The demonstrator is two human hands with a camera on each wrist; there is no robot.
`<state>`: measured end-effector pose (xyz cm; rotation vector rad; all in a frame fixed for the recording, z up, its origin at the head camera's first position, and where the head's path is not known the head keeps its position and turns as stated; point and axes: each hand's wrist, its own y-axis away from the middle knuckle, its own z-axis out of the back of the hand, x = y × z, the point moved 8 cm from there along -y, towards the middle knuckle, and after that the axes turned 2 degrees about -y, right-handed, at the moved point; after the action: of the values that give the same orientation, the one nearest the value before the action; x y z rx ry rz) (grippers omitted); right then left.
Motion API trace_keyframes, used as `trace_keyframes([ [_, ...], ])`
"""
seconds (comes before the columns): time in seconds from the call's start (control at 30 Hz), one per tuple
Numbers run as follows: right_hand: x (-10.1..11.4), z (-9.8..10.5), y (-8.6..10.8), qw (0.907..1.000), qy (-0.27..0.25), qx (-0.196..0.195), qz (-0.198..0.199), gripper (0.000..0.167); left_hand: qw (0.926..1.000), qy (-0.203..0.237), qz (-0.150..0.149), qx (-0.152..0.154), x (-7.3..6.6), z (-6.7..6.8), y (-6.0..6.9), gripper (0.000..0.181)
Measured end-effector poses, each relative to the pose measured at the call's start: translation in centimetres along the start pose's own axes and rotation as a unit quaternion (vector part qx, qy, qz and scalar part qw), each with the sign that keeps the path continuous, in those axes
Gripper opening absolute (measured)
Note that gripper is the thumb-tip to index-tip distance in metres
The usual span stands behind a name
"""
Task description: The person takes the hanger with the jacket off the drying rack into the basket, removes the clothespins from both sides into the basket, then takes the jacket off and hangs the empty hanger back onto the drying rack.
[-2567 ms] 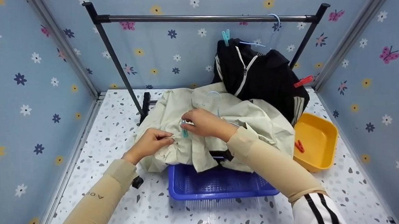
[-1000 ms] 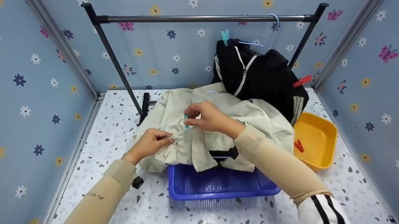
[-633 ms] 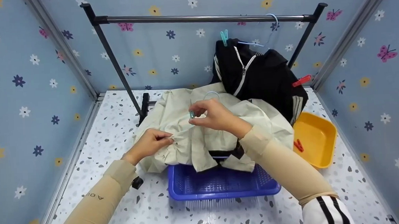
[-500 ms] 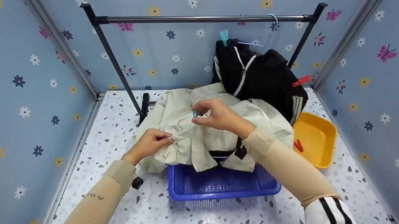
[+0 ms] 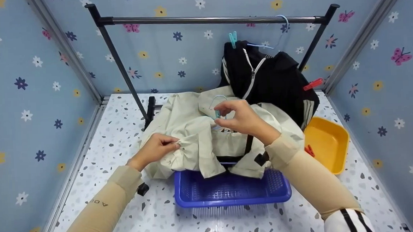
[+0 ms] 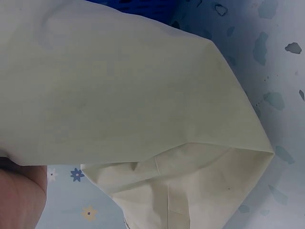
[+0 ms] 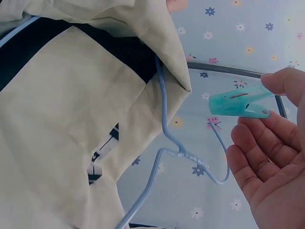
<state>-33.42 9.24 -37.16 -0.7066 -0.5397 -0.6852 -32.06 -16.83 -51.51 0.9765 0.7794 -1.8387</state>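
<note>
My left hand (image 5: 155, 147) pinches a fold of a pale beige jacket (image 5: 174, 117) on its left side. In the left wrist view, the jacket's cloth (image 6: 119, 95) covers most of the hand. Over the jacket's middle, my right hand (image 5: 242, 117) holds a teal clothespin (image 7: 228, 104) between thumb and fingers, apart from the cloth. The right wrist view shows the thumb on one arm of the clothespin and fingertips at the other. A light blue hanger (image 7: 163, 100) runs inside the jacket, its hook sticking out near the right fingers.
A black jacket (image 5: 279, 80) hangs from the dark rack bar (image 5: 201, 20), with a teal clothespin (image 5: 233, 39) and a red clothespin (image 5: 312, 84) on it. A blue basket (image 5: 232, 202) stands under the beige jacket. The yellow tub (image 5: 329, 141) at right holds red clothespins (image 5: 309, 150).
My right hand has moved right with the teal clothespin, from beside the left hand to near the hanger's hook. The left hand has kept its place on the jacket.
</note>
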Motion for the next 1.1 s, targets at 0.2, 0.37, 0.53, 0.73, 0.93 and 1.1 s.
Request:
trace_keyframes([
  [0.2, -0.8, 1.4, 1.1, 0.9996, -0.002, -0.022, -0.016, 0.030, 1.0000, 0.005, 0.000, 0.002, -0.1, 0.1, 0.1, 0.022],
  [0.37, -1.3, 2.5, 1.9, 0.9987, 0.000, -0.044, -0.023, 0.029, 1.0000, 0.002, -0.004, 0.003, 0.1, 0.0, 0.0, 0.021],
  [0.53, -1.6, 3.6, 2.7, 0.9974, -0.004, -0.066, -0.028, 0.028, 1.0000, -0.008, -0.006, -0.001, -0.2, 0.0, 0.1, 0.021],
  [0.73, -2.2, 4.9, 3.6, 0.9959, 0.001, -0.085, -0.030, 0.027, 0.9999, -0.015, 0.000, -0.003, -0.3, 0.0, 0.1, 0.020],
  [0.93, -3.0, 6.2, 4.6, 0.9943, 0.000, -0.103, -0.028, 0.027, 0.9999, -0.015, -0.001, -0.006, -0.3, 0.0, 0.0, 0.020],
  [1.1, -3.6, 7.2, 5.4, 0.9929, 0.005, -0.109, -0.047, 0.027, 0.9999, -0.005, -0.008, -0.005, -0.1, 0.0, 0.0, 0.020],
])
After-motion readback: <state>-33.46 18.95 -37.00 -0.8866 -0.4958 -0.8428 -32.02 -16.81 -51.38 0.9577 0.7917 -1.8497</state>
